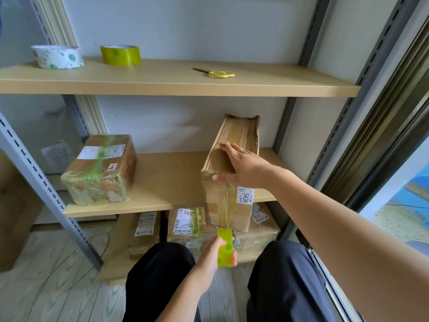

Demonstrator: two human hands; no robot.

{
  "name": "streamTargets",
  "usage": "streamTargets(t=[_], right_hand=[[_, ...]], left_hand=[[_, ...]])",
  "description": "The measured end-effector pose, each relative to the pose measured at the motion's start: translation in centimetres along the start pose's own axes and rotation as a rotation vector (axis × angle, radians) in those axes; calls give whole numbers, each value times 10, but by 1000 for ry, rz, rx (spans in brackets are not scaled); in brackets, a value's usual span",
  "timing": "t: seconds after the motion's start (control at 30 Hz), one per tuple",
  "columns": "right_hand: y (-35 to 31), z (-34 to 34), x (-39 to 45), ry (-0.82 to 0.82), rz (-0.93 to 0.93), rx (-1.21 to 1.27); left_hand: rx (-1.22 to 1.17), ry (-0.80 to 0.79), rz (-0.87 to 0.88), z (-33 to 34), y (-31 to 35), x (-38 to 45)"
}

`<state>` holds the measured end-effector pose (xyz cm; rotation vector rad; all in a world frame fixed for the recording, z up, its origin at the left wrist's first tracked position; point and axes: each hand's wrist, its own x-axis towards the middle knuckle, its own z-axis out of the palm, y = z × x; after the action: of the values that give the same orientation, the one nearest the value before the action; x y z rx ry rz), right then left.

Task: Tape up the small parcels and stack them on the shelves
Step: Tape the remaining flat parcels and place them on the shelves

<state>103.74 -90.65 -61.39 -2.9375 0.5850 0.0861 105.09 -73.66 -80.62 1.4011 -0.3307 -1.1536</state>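
From the head view, the right hand (241, 168) lay spread on a box (228, 180) tipped over the middle shelf's (162, 182) front edge, thumb at its corner. The left hand (216, 256) gripped a green tape roll (225, 248), a strip running up to the box. One taped parcel (99, 169) sat on that shelf, more below, so this box seemed mid-taping. Its label read "5426"; other labels were illegible.

Top shelf (162, 84) holds two tape rolls (58, 56) and scissors (217, 73); middle shelf (162, 180) two parcels (99, 168)
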Motion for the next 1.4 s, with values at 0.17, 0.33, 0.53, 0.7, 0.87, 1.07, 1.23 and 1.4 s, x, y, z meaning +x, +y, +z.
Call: streamTargets(t=[0.17,0.33,0.53,0.7,0.87,1.07,1.23,1.4], right_hand=[[-3,2,0,-34,-36,-38],[-3,4,1,-21,-43,-49],[-1,6,2,2,-42,-41],[3,7,2,21,-44,-29],[3,5,6,17,-52,-46],[2,6,4,29,-44,-55],[1,10,3,37,-49,-80],[-2,8,0,77,-69,-143]], left_hand=[[248,25,-26,-13,-7,20],[221,29,-136,-15,-4,15],[112,75,-73,-8,0,42],[5,129,-57,-5,-2,48],[-117,23,-41,-17,-13,52],[-144,-42,1,-15,-4,48],[-106,85,14,-7,-1,56],[-179,133,10,-4,-1,57]])
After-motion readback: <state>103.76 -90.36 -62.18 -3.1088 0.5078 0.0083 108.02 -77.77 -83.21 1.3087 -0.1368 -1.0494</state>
